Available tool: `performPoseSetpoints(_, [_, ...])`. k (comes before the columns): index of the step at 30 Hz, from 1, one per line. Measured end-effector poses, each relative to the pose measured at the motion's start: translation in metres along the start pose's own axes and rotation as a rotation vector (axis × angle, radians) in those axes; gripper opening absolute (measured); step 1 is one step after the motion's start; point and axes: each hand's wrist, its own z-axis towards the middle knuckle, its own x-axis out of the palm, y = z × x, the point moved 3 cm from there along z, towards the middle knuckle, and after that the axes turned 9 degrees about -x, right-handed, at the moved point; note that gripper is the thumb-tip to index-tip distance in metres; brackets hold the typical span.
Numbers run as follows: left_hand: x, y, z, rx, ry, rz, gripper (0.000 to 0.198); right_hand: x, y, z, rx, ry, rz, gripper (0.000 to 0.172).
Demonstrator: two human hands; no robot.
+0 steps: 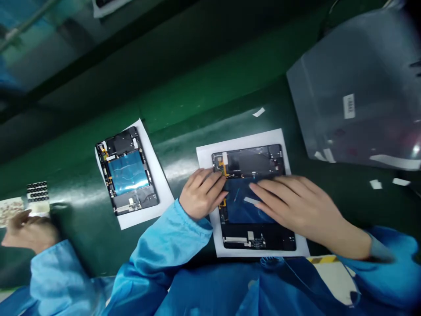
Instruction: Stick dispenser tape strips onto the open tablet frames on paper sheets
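Note:
An opened tablet (pixel 253 162) with its back cover off lies on a white sheet (pixel 243 139) in front of me. My left hand (pixel 202 193) rests on the tablet's left edge, fingers curled and pressed against the frame. My right hand (pixel 292 204) lies flat across the blue battery film (pixel 241 206), fingers stretched out to the left and pressing down. Neither hand holds a tool that I can see.
A second opened tablet (pixel 126 171) with a shiny blue battery lies on its own white sheet to the left. At far left another person's hand (pixel 28 230) in a blue sleeve is near a strip of small black parts (pixel 37 192). A grey plastic-wrapped box (pixel 358 87) stands at right.

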Motion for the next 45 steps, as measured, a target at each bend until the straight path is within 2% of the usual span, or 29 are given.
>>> performPoseSetpoints(3, [0.002,0.001,-0.002,-0.008,0.001,-0.015,0.03,0.006,0.004,0.058,-0.09,0.051,-0.134,0.046])
performPoseSetpoints(6, [0.002,0.0,-0.004,0.01,0.004,0.001,0.031,0.005,-0.001,0.08,-0.095,0.062,-0.181,0.047])
performPoseSetpoints(14, [0.004,-0.005,-0.003,0.031,0.179,0.138,0.038,0.01,-0.01,0.083,-0.095,0.111,-0.171,0.049])
performPoseSetpoints(18, [0.006,-0.002,0.005,-0.019,0.296,0.057,0.044,0.007,-0.011,0.087,-0.116,0.086,-0.173,0.049])
performPoseSetpoints(21, [0.009,0.008,0.013,-0.121,0.316,-0.082,0.043,-0.001,-0.013,0.089,-0.142,0.012,-0.156,0.041])
performPoseSetpoints(24, [0.013,0.016,0.018,-0.206,0.342,-0.196,0.035,-0.011,-0.014,0.09,-0.18,-0.138,-0.071,0.032])
performPoseSetpoints(27, [0.017,0.018,0.022,-0.267,0.338,-0.266,0.028,-0.016,-0.015,0.09,-0.286,-0.234,-0.048,0.029])
performPoseSetpoints(30, [0.019,0.016,0.024,-0.303,0.31,-0.291,0.025,-0.017,-0.013,0.087,-0.435,-0.115,-0.115,0.025])
performPoseSetpoints(32, [0.021,0.015,0.024,-0.297,0.304,-0.291,0.024,-0.02,-0.013,0.084,-0.47,-0.011,-0.155,0.023])
performPoseSetpoints(34, [0.022,0.014,0.023,-0.283,0.298,-0.291,0.024,-0.024,-0.015,0.082,-0.464,0.041,-0.144,0.02])
performPoseSetpoints(37, [0.024,0.015,0.023,-0.279,0.284,-0.297,0.025,-0.027,-0.019,0.084,-0.463,-0.01,-0.044,0.024])
performPoseSetpoints(40, [0.025,0.015,0.024,-0.286,0.292,-0.305,0.023,-0.019,-0.025,0.094,-0.532,-0.064,-0.069,0.031])
performPoseSetpoints(45, [0.025,0.015,0.025,-0.294,0.326,-0.292,0.021,-0.008,-0.034,0.109,-0.629,-0.013,-0.141,0.023])
